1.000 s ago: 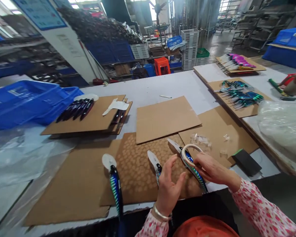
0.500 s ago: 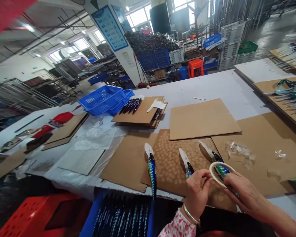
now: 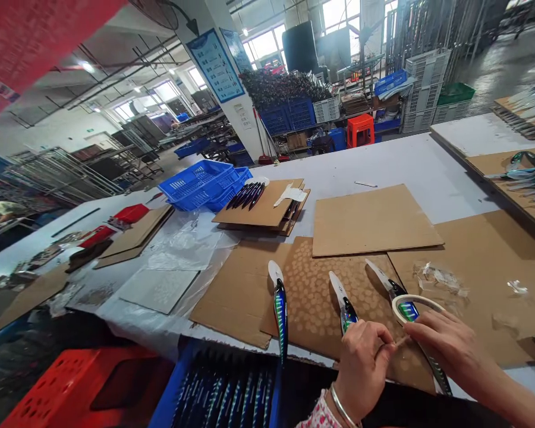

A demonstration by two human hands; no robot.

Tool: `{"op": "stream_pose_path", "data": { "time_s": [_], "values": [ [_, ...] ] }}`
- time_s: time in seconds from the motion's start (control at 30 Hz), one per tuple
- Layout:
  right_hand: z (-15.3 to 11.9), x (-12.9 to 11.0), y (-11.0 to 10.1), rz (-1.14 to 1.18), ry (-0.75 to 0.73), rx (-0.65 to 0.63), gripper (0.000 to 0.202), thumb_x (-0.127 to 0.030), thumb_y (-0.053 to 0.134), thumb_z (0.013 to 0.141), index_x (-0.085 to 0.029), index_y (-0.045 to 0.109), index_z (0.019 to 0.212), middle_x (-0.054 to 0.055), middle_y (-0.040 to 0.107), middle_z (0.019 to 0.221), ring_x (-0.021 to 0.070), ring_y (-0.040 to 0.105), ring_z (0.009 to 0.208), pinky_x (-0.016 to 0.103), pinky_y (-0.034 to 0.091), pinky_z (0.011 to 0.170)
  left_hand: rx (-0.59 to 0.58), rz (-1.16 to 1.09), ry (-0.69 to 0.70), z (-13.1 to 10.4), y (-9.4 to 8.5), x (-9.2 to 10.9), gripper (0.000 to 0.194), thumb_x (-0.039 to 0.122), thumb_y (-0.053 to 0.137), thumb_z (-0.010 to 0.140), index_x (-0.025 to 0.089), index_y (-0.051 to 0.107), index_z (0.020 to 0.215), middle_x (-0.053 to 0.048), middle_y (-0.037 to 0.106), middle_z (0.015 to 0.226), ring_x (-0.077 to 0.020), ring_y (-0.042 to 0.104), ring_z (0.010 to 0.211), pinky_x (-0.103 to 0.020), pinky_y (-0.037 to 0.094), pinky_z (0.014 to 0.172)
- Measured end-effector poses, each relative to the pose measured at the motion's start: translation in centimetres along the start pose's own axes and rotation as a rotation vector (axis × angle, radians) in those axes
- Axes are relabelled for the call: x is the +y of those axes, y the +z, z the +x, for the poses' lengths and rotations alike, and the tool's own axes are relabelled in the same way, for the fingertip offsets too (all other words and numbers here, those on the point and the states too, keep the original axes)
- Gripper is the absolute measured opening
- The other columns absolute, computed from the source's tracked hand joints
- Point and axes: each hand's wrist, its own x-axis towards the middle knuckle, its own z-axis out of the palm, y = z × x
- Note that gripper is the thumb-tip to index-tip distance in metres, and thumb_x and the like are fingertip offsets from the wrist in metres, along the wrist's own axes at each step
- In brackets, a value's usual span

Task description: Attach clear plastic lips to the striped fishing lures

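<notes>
My right hand (image 3: 446, 348) grips a roll of cream tape (image 3: 401, 302) on its edge, above the cardboard. My left hand (image 3: 368, 356) is closed in a pinch beside it, and a short strip of tape seems to run between the fingers and the roll. Three blue-green fishing lures with pale diving lips lie on the cardboard: a left lure (image 3: 280, 312) in full view, a middle lure (image 3: 348, 312) partly covered by my left hand, and a right lure (image 3: 396, 288) partly behind the roll and my right hand.
A blue crate (image 3: 182, 380) with rows of lures stands below the table edge, next to a red crate (image 3: 71, 374). Blue baskets (image 3: 196, 181) and stacked cardboard with dark lures (image 3: 247, 196) sit farther back. Clear plastic scraps (image 3: 439, 276) lie at right.
The view has shifted slightly. The roll has moved a little away from my left hand, widening the gap between my hands, and a strip now shows there.
</notes>
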Motion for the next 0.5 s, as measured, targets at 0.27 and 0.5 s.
{"op": "stream_pose_path", "data": {
  "time_s": [0.27, 0.5],
  "values": [
    [-0.3, -0.2, 0.2, -0.024, 0.042, 0.024, 0.027, -0.035, 0.037, 0.103, -0.025, 0.061, 0.096, 0.002, 0.066, 0.080, 0.0193, 0.061, 0.069, 0.031, 0.044, 0.064, 0.054, 0.017, 0.067, -0.1, 0.4, -0.5, 0.018, 0.004, 0.062, 0.080, 0.021, 0.057, 0.083, 0.000, 0.068, 0.079, -0.0185, 0.060, 0.076, -0.030, 0.041, 0.070],
    [-0.5, -0.2, 1.0, 0.226, 0.386, 0.283, 0.021, -0.034, 0.043, 0.099, -0.022, 0.061, 0.096, 0.003, 0.068, 0.080, 0.0173, 0.066, 0.069, 0.025, 0.050, 0.060, 0.128, 0.042, 0.230, -0.1, 0.2, 0.5, 0.015, 0.008, 0.048, 0.088, 0.022, 0.048, 0.082, 0.000, 0.067, 0.078, -0.0169, 0.059, 0.072, -0.031, 0.039, 0.070]
  ]
}}
